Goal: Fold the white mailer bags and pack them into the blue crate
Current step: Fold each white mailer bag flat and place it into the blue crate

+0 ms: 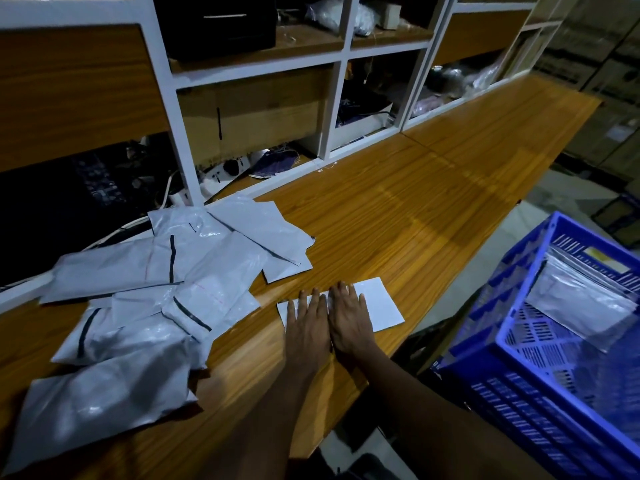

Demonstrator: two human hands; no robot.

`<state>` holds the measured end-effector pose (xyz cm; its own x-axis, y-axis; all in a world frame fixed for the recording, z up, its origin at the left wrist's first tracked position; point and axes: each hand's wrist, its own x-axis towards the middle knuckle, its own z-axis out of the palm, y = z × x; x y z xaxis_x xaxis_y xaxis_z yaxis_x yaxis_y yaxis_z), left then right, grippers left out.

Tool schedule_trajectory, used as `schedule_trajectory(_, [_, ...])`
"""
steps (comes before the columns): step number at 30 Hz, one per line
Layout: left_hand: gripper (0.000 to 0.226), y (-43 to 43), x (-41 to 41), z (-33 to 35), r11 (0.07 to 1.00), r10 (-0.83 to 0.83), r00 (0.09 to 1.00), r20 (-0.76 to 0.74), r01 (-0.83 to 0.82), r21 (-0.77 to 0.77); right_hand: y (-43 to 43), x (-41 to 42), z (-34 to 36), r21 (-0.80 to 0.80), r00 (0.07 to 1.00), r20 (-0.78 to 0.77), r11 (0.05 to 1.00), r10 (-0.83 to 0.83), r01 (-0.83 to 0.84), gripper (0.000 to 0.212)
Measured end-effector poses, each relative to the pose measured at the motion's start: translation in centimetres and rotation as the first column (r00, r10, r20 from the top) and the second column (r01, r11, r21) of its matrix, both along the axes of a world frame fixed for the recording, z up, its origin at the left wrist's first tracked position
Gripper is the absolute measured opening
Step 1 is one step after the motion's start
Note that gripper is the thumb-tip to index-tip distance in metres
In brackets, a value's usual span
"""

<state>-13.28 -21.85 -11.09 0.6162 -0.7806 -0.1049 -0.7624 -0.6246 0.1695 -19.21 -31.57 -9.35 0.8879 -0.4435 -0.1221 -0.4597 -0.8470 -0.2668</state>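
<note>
Left hand [306, 323], right hand [349, 320]: straight fingers press mailer bag [379, 303] near table [415, 216] edge.

The person is showing two bare forearms [263, 410], uncovered right to the near edge of view; the left hand [306, 329] and right hand [348, 323] are showing bare too.

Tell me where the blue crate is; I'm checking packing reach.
In the head view, the blue crate sits at right, past the wooden table edge, one white bag inside.

No writing is legible, not even on the blue crate [502, 393].
</note>
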Motion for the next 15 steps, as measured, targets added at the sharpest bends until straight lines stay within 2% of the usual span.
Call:
schedule_trajectory(4, [0.066, 0.3, 0.2, -0.7, 1.000, 0.005, 0.999, 0.051, -0.005, -0.006, -0.4, -0.3, -0.9, -0.088, 1.000, -0.017, 0.996, -0.017, 0.015, 0.059])
schedule_trajectory(8, [0.058, 0.5, 0.5, -1.3, 0.999, -0.016, 0.998, 0.066, 0.018, -0.041, -0.8, -0.3, -1.2, -0.125, 0.999, -0.021, 0.991, -0.047, 0.044, 0.067])
schedule_trajectory(12, [0.065, 0.7, 0.6, -1.4, 0.993, -0.017, 0.999, 0.030, 0.020, -0.114, -2.0, -0.3, -1.4, -0.061, 0.998, 0.007, 0.996, -0.068, 0.068, 0.084])
schedule_trajectory(15, [0.066, 0.9, 0.7, -1.3, 0.987, -0.015, 0.999, 0.033, 0.020, -0.160, -4.1, -0.4, -2.2, -0.019, 0.993, 0.030, 0.993, -0.114, 0.115, 0.088])
